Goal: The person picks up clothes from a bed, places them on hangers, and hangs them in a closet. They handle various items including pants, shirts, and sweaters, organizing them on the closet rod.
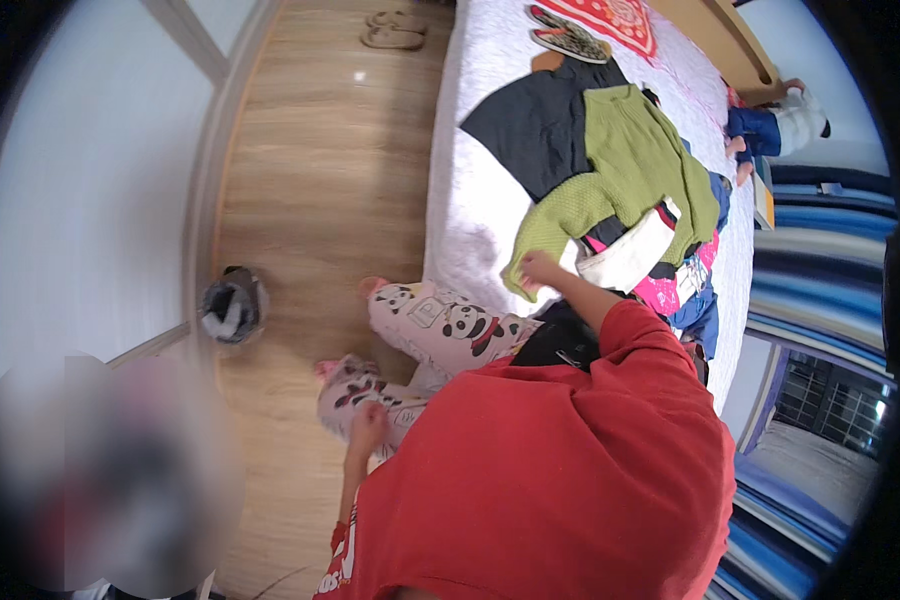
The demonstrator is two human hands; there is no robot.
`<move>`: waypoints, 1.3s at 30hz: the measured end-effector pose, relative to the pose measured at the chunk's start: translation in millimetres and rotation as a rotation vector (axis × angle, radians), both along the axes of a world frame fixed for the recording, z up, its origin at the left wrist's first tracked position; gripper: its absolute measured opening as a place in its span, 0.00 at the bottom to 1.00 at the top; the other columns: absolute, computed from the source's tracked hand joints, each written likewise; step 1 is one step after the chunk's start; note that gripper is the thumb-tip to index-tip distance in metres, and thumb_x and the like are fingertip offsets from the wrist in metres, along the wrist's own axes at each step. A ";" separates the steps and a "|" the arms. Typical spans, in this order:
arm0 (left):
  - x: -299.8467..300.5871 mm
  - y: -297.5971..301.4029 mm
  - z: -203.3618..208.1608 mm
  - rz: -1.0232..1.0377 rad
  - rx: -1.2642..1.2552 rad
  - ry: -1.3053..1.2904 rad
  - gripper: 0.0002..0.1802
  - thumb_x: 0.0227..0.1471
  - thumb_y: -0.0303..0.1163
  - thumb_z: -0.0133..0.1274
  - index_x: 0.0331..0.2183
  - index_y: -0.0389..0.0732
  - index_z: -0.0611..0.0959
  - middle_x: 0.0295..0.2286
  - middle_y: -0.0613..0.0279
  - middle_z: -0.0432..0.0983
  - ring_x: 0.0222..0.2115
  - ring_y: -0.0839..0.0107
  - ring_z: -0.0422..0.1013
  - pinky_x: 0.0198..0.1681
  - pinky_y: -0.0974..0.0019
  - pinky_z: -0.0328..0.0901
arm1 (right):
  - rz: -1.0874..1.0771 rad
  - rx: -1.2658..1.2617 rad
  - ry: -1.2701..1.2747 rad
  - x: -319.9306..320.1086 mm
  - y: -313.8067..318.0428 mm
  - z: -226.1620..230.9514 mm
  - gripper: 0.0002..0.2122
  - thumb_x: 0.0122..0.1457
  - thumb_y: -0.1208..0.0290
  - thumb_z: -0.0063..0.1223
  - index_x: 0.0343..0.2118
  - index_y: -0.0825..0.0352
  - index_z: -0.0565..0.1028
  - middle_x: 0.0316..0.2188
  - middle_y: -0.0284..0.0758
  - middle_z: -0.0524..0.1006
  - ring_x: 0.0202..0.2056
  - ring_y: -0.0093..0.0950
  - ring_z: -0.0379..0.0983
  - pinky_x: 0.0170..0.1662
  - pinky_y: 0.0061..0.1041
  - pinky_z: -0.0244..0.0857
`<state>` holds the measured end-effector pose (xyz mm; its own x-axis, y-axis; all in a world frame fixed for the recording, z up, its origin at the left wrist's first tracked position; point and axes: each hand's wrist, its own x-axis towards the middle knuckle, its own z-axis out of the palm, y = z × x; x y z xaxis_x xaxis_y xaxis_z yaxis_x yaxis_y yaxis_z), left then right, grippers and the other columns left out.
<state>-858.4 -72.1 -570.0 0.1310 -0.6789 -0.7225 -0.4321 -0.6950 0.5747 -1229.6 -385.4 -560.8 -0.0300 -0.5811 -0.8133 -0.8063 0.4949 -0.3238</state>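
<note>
A green knitted sweater (650, 145) lies spread on the bed (462, 215), with one sleeve reaching toward me. At that sleeve's cuff, my right hand (541, 270) is closed on the knit. My left hand (370, 424) hangs low beside my panda-print pink trousers (470, 325), its fingers curled and nothing visible in them. Partly under the sweater is a dark grey garment (530, 130). A white folded garment (630, 255) with a dark and red edge rests next to my right forearm, over a heap of pink and blue clothes (698, 300).
Patterned shoes or slippers (570, 42) and a red printed cloth (615, 22) lie at the bed's far end. Another person (775, 130) sits beyond the bed's right side. A lined waste bin (233, 305) and beige slippers (394, 32) stand on the wooden floor at left.
</note>
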 end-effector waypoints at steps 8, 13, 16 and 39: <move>-57.3 -7.3 -24.9 0.101 -0.368 -0.326 0.07 0.45 0.27 0.46 0.29 0.36 0.74 0.26 0.54 0.71 0.30 0.59 0.67 0.35 0.64 0.61 | -0.698 -0.522 1.018 -241.9 -37.4 31.9 0.23 0.44 0.60 0.50 0.41 0.68 0.65 0.39 0.46 0.68 0.43 0.40 0.66 0.42 0.37 0.62; -122.1 0.8 3.3 -0.101 -0.523 -0.374 0.05 0.41 0.27 0.48 0.26 0.40 0.75 0.26 0.58 0.71 0.32 0.60 0.66 0.43 0.54 0.52 | -0.799 -0.437 -0.099 -359.7 -27.6 -39.3 0.16 0.42 0.60 0.54 0.27 0.69 0.73 0.27 0.42 0.74 0.33 0.36 0.72 0.35 0.32 0.66; -137.8 12.6 0.3 -0.071 -0.479 -0.475 0.05 0.39 0.27 0.48 0.25 0.40 0.75 0.25 0.58 0.71 0.31 0.60 0.66 0.42 0.56 0.53 | -0.499 -1.007 0.949 -314.3 -24.0 -13.2 0.13 0.40 0.61 0.52 0.28 0.64 0.75 0.20 0.41 0.73 0.31 0.40 0.71 0.34 0.34 0.64; -158.7 21.9 -8.7 0.065 -0.573 -0.684 0.05 0.37 0.24 0.49 0.25 0.39 0.75 0.25 0.57 0.70 0.29 0.58 0.65 0.39 0.60 0.56 | -1.545 -0.980 -0.572 -509.4 -41.3 -3.7 0.06 0.50 0.70 0.45 0.25 0.67 0.70 0.20 0.32 0.70 0.22 0.25 0.66 0.23 0.24 0.58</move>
<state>-1017.1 -50.2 -578.7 0.4597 -0.8877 -0.0239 -0.7775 -0.4154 0.4722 -1739.0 -426.6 -564.6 -0.7801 -0.5085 -0.3645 0.3800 0.0776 -0.9217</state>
